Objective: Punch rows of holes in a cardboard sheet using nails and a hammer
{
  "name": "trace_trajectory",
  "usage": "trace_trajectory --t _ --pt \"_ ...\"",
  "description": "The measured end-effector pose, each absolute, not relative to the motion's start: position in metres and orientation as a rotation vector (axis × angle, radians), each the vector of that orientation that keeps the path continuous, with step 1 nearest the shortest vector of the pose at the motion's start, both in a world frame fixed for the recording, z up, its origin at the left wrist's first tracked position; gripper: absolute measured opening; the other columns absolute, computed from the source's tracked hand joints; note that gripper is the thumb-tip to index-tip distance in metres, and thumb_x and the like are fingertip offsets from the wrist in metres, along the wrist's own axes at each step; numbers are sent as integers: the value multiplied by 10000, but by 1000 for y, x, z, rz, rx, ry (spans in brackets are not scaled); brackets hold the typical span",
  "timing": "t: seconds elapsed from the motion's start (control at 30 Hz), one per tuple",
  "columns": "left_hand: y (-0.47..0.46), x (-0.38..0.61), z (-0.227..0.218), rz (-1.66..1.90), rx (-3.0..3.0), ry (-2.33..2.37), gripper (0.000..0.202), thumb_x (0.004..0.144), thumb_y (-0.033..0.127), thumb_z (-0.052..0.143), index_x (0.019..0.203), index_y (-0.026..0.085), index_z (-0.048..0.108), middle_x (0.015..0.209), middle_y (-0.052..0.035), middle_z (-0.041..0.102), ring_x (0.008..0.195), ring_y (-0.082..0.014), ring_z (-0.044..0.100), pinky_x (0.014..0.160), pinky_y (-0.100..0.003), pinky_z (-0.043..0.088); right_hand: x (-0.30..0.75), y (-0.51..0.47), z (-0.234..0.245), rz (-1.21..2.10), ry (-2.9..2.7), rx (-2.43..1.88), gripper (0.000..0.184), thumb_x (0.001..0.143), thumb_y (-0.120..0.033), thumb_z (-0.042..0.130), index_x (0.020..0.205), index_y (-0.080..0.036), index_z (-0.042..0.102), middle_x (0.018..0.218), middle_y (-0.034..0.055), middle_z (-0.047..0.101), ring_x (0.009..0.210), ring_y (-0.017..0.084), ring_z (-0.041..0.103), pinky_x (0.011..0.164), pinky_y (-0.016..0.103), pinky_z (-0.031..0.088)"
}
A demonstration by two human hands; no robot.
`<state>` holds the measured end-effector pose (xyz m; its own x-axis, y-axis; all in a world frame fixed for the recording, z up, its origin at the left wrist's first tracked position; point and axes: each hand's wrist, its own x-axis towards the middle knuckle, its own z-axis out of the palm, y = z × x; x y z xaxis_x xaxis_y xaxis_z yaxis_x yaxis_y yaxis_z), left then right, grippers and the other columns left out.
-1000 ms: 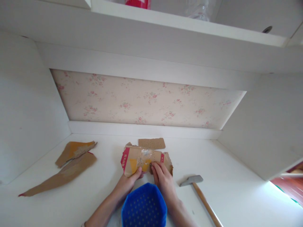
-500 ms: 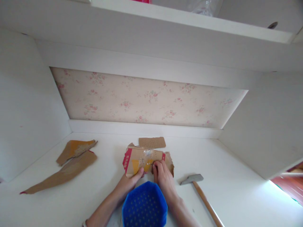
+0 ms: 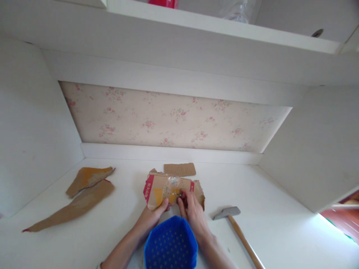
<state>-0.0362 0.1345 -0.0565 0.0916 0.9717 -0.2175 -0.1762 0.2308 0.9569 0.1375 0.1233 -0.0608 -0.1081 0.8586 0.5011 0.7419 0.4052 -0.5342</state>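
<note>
A torn piece of cardboard (image 3: 159, 186) with red bands, yellow patches, shiny clear tape and rows of small holes or dots is held up over the white surface. My left hand (image 3: 157, 213) grips its lower left edge, thumb on the front. My right hand (image 3: 192, 209) has its thumb and forefinger closed together against the front of the cardboard, right of the middle. Small shiny or dark specks show by those fingertips; what they pinch is too small to name. Between my forearms stands a blue octagonal basket (image 3: 171, 243) with a dotted bottom.
A hammer (image 3: 226, 212) with a wooden handle lies to the right. Behind the held cardboard is a flat cardboard strip (image 3: 180, 169) with small holes. Torn cardboard scraps (image 3: 78, 205) lie at the left. A white shelf (image 3: 224, 28) hangs overhead, with white side walls around.
My right fingertips have shifted slightly left and opened a little on the cardboard's face. My left hand keeps its hold. The view has tilted a touch.
</note>
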Motion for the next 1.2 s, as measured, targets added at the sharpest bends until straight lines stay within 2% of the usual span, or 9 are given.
trace_trajectory --t 0.17,0.37,0.53,0.73,0.93,1.07,1.2 --pt "133 -37 -55 1054 948 1132 436 673 440 845 971 137 750 941 -153 778 914 -312 730 898 -403 541 137 123 -60 166 -1888 -1282 216 1001 -212 404 1051 -210 614 1002 76 687 879 189 693 801 301 571" --pt "133 -36 -54 1056 932 1127 379 656 419 855 918 163 757 886 -125 785 900 -300 731 908 -409 542 139 123 -64 189 -1863 -1330 216 982 -250 488 1155 -196 606 1053 89 701 919 207 701 798 305 571" --pt "131 -35 -57 1053 884 1124 330 664 363 860 883 140 756 808 -132 781 896 -306 734 910 -410 542 140 121 -61 179 -1869 -1265 230 1003 -190 410 1011 -208 639 926 63 693 829 174 682 776 280 553" --pt "133 -33 -58 1134 772 1108 281 674 286 869 886 142 754 836 -125 785 867 -308 747 861 -403 577 140 117 -56 184 -1820 -1128 210 989 -157 433 1016 -234 627 939 44 693 834 155 666 776 257 536" --pt "137 -30 -62 1290 582 1081 205 746 146 822 923 121 721 911 -136 778 823 -273 759 828 -384 609 140 113 -61 148 -1809 -1063 191 979 -133 461 1032 -250 602 899 29 674 809 146 647 755 250 540" --pt "143 -32 -63 1469 427 1061 282 799 66 764 1056 119 661 949 -129 762 786 -229 761 788 -353 626 142 112 -62 37 -1750 -1028 183 968 -125 479 1038 -247 595 907 45 675 824 154 648 752 258 539" --pt "149 -39 -56 1632 272 987 334 874 0 649 1153 176 597 1062 -92 728 823 -171 755 785 -288 622 151 121 -61 133 -1513 -1207 134 975 -239 488 965 -228 621 888 53 686 824 176 660 779 307 541"
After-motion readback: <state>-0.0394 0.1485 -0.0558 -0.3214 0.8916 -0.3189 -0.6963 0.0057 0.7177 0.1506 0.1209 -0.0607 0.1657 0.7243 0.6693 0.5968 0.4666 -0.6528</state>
